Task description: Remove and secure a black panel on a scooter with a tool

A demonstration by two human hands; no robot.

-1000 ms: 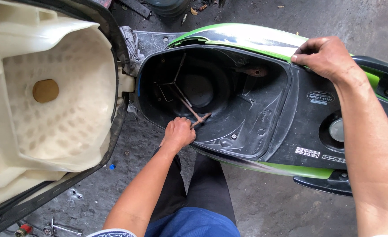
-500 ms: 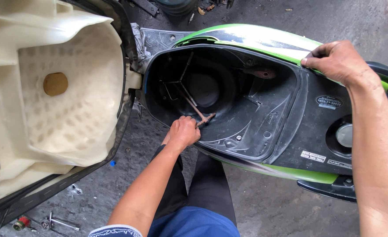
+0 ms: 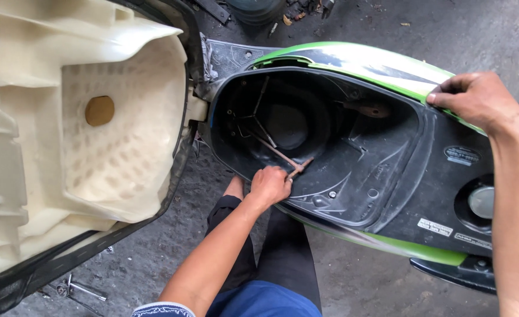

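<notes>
At the far left the scooter's seat point(image 3: 66, 147) is tipped up, its cream underside facing the camera, with a round tan patch point(image 3: 100, 110) set into the dimpled panel. Below it, on the concrete floor point(image 3: 359, 282) near the bottom left corner, lies a small metal tool point(image 3: 74, 289).

Right of the seat hinge opens the black under-seat compartment point(image 3: 353, 158), a deep tub in the green and white body point(image 3: 359, 61). Inside it a rusty T-handle wrench point(image 3: 277, 154) slants from the bottom of the tub up toward the near rim, its crossbar at the top end. The left hand point(image 3: 269, 185) is closed round that crossbar at the near edge of the compartment, the forearm coming up from the person's dark-trousered legs below.

Farther right, on the flat black panel behind the tub, sits the round fuel cap point(image 3: 481, 202), with small labels point(image 3: 434, 226) near it. At the far edge, the right hand point(image 3: 477, 100) lies curled over the green side panel, fingers hooked on its rim and holding nothing else, seemingly steadying the body.

Judging by the grip, the step in hand is turning a fastener low in the tub. The next move would call for keeping the shaft seated square on it while the crossbar is twisted, the other hand bracing.
</notes>
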